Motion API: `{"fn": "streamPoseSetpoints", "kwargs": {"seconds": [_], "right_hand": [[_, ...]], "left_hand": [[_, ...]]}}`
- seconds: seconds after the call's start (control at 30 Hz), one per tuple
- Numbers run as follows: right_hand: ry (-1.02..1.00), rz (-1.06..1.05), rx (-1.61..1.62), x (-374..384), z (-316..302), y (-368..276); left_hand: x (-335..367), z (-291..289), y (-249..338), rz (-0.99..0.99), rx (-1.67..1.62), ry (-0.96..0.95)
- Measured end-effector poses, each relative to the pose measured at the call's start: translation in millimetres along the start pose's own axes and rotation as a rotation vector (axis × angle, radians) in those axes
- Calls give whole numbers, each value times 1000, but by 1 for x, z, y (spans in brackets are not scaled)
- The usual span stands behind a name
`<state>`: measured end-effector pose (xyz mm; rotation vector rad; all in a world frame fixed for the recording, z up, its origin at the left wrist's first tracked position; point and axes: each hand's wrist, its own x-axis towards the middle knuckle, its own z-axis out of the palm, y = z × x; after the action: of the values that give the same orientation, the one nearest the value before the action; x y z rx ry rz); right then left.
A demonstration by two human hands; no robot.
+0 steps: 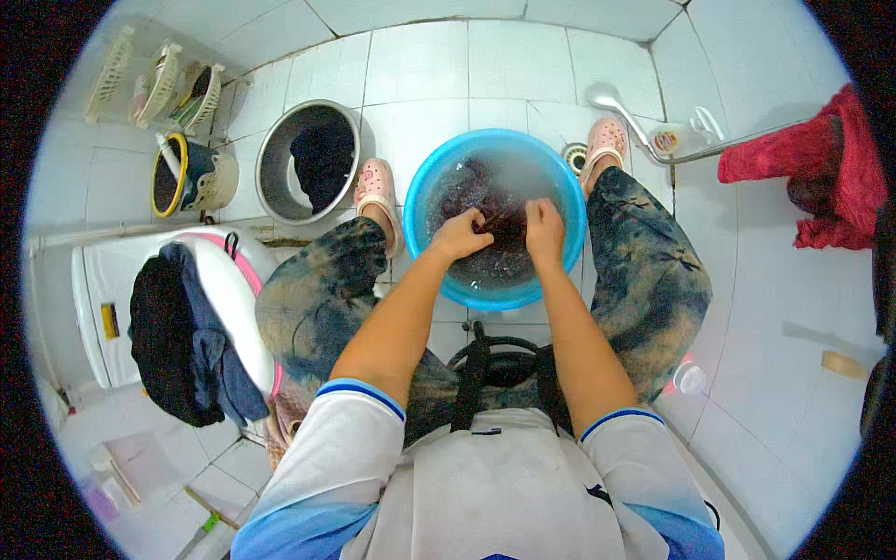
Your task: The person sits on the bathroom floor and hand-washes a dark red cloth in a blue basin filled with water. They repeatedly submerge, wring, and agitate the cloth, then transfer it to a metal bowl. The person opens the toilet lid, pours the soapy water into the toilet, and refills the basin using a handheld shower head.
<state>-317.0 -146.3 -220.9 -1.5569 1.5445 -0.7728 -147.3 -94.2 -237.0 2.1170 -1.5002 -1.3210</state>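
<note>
Between my feet stands a round blue basin of cloudy water with bubbles on it. A dark reddish-brown cloth lies in the water, much of it under the surface. My left hand is closed at the basin's middle, its curled fingers on the cloth and its thumb pointing right. Just to its right, my right hand pinches the cloth with the fingers bent down. The fingertips of both hands are partly hidden.
Left of the basin is a metal tub holding black cloth. Dark clothes lie over a white appliance or seat at the left. A shower head and red cloth are at the right. A white-capped bottle stands by my right leg.
</note>
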Motion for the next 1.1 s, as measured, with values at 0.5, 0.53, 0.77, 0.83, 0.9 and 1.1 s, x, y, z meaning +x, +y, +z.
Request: {"fn": "streamPoseSetpoints", "kwargs": {"seconds": [0.5,0.53,0.77,0.83,0.9,1.1], "right_hand": [[-199,-32,-610,-48,-70,-88],[-244,-38,-555,-47,-67,-82],[-157,-49,-128,-58,-73,-98],[-146,19,189,-51,-84,-114],[-211,48,379,-62,-101,-160],[-288,-143,547,-74,-161,-253]], "left_hand": [[-112,-104,115,548,-554,491],[-120,-106,120,573,-617,476],[-154,-133,122,414,-920,420],[-161,-142,130,353,-997,361],[-171,-153,144,302,-992,396],[-210,-188,203,500,-966,308]]}}
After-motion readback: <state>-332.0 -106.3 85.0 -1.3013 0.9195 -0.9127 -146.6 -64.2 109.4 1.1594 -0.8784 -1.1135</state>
